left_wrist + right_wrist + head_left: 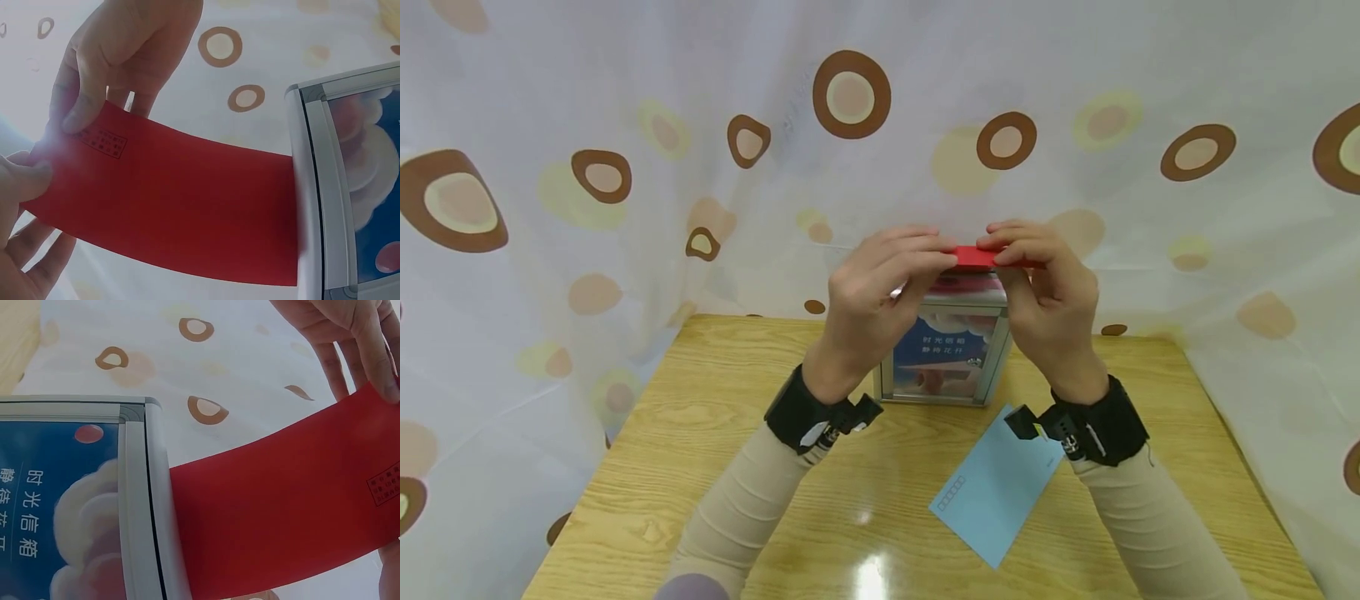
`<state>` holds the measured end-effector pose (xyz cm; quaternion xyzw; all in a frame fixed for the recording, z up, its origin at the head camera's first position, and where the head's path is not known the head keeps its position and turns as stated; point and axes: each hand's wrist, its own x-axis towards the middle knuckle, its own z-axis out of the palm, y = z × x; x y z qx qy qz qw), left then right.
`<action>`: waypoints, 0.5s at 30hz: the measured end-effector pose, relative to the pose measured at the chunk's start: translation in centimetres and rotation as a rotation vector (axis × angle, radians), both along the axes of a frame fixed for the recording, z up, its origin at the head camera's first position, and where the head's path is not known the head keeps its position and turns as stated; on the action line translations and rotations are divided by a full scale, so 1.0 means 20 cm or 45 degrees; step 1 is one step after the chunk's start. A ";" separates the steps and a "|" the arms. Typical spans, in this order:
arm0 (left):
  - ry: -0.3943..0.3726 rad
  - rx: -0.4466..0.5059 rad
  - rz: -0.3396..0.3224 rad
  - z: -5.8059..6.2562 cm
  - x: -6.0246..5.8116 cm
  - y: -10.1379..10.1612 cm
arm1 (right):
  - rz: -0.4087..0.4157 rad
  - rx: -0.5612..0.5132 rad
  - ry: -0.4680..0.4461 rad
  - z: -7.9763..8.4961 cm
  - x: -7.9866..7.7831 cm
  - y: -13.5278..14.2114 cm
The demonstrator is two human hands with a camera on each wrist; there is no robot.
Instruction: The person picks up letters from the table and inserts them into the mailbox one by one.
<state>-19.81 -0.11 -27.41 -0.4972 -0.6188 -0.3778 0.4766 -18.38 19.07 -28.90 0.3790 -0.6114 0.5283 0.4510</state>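
Both hands hold a red envelope over a metal-framed letter box with a blue picture front. At the envelope's left side, my left hand pinches its upper part between thumb and fingers. My right hand grips the opposite upper corner the same way. In the left wrist view the envelope bends slightly, and a small printed block shows near the held end. Its lower edge meets the top of the box; the right wrist view shows the same at the box top.
A light blue envelope lies on the wooden table, in front of the box and partly under the right wrist's camera. A white curtain with brown ring patterns hangs behind the table and along its sides.
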 end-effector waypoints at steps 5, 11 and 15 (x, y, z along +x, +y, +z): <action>0.006 -0.020 -0.040 -0.01 -0.01 0.01 | 0.018 0.036 0.000 -0.02 -0.01 0.01; -0.017 -0.027 -0.090 -0.03 -0.01 0.02 | 0.036 0.056 0.054 -0.05 -0.03 0.02; -0.011 -0.029 -0.052 -0.05 -0.01 0.01 | -0.040 0.078 0.095 -0.06 -0.02 0.01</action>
